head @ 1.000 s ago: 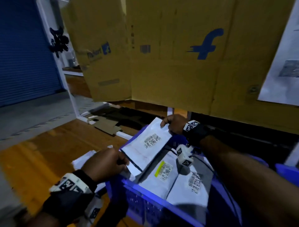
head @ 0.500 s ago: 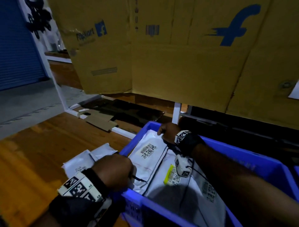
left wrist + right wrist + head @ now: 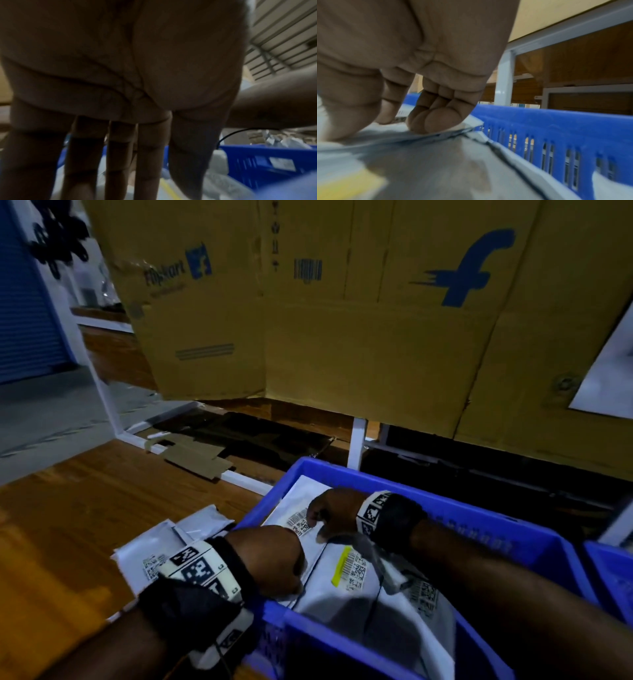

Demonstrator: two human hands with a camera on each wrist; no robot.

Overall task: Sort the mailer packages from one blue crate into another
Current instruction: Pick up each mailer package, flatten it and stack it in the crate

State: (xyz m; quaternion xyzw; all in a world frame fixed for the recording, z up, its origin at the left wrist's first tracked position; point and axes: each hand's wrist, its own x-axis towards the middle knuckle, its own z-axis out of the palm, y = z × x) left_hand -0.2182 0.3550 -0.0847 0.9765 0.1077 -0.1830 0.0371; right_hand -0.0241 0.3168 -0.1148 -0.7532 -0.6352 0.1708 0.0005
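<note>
Cardboard (image 3: 359, 337) is hung as the backdrop, and below it a blue crate (image 3: 455, 510) is packed with mailers. One white mailer (image 3: 291, 517) is laid lengthwise along the crate's left wall, pinned at its far end by the right hand (image 3: 334, 513), fingers curled down; the left hand (image 3: 270, 559) is spread flat on its near end.

Blue crates: 2 in head view. One near crate (image 3: 445, 508) holding mailers; one more (image 3: 609, 570) at right edge, only partly in frame.

White mailer packages inside near crate: 3 countable — one (image 3: 301, 508) at far left, one with yellow label strip (image 3: 342, 583), one (image 3: 428, 611) to the right. Any beneath cannot be counted.

Mailers on the floor (image 3: 68, 525) left of crate: at least 2, overlapping (image 3: 154, 546) (image 3: 205, 520).

Hands: 2.

Cardboard scrap (image 3: 191, 455): 1.
</note>
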